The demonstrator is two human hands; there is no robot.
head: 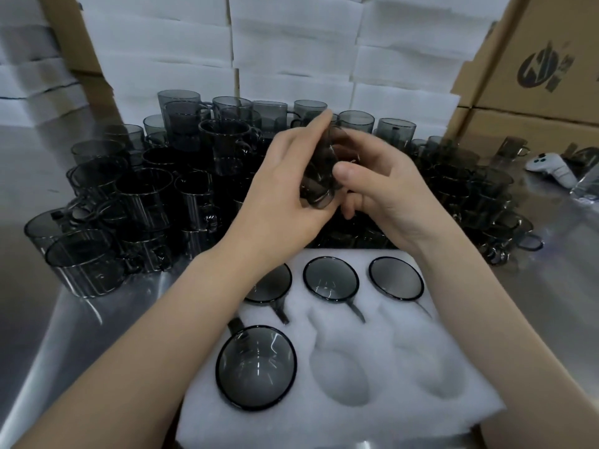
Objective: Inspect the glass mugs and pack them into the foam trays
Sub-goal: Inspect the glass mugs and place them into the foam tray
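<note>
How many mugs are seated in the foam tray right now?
4. Three fill the far row of the foam tray: left mug, partly under the forearm, middle mug, right mug. A fourth mug sits in the near-left pocket. Two near pockets are empty.

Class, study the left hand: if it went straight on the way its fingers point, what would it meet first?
Likely the rear mugs of the pile, just beyond the left hand, which holds a mug. Depth is unclear: if it passes above them, the white foam stack comes next.
</note>
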